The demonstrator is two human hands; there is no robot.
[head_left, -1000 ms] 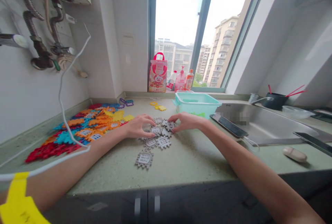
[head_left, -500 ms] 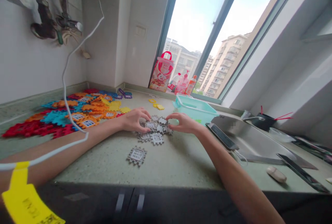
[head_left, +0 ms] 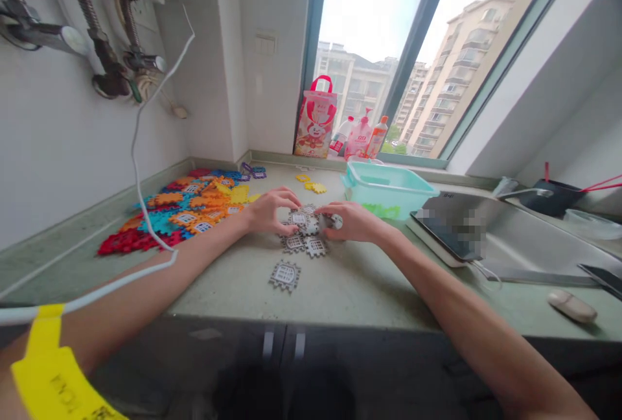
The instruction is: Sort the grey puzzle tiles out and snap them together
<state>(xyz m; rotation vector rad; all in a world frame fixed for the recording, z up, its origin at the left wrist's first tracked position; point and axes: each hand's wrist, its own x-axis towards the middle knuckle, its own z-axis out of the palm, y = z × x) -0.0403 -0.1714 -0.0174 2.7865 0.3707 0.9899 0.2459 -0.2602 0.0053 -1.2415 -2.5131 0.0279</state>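
Grey toothed plastic tiles (head_left: 305, 233) clustered on speckled counter (head_left: 359, 290); left hand (head_left: 268, 210), right hand (head_left: 347, 221) pinching them.

Changes from the earlier views. The right hand (head_left: 350, 222) has been closed around one grey tile (head_left: 332, 221), now lifted at its fingertips and pressed toward the grey tile cluster (head_left: 304, 232), where earlier its fingers were spread flat over the pieces. The left hand (head_left: 271, 210) has been drawn onto the far left edge of the cluster, its fingers curled over a tile. The camera has been swung: the single grey tile (head_left: 286, 275) nearest the counter edge is now seen further right.
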